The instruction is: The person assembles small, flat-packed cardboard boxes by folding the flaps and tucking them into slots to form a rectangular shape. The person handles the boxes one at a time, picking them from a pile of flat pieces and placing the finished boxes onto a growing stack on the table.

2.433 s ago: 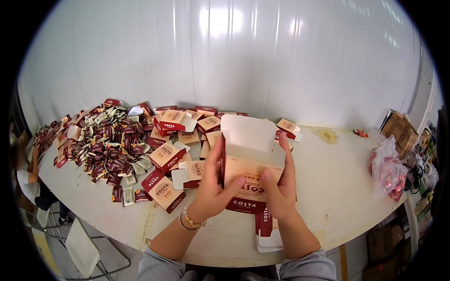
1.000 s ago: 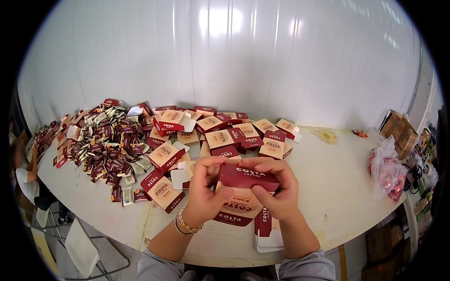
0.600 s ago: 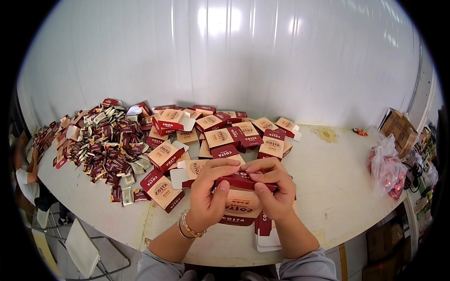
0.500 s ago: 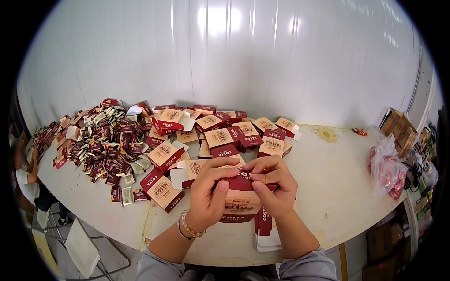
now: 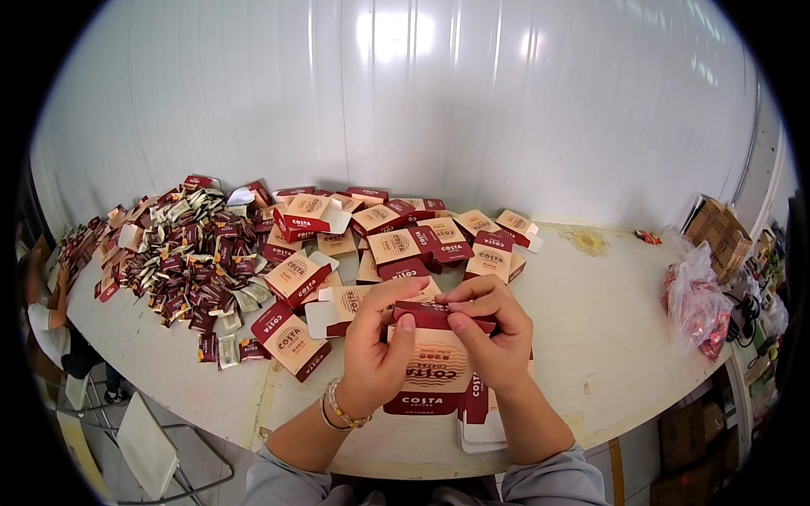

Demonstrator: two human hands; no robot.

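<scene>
Tabletop [image 5: 607, 337] spreads from held box [image 5: 432, 356] to right edge [image 5: 685, 393].

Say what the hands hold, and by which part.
A tan and maroon box: the left hand and right hand hold its upper end, by the maroon flap.

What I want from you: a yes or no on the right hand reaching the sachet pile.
Likely no, as things stand: the right hand is gripping a box, and the left hand and loose boxes lie between it and the sachet pile.
</scene>
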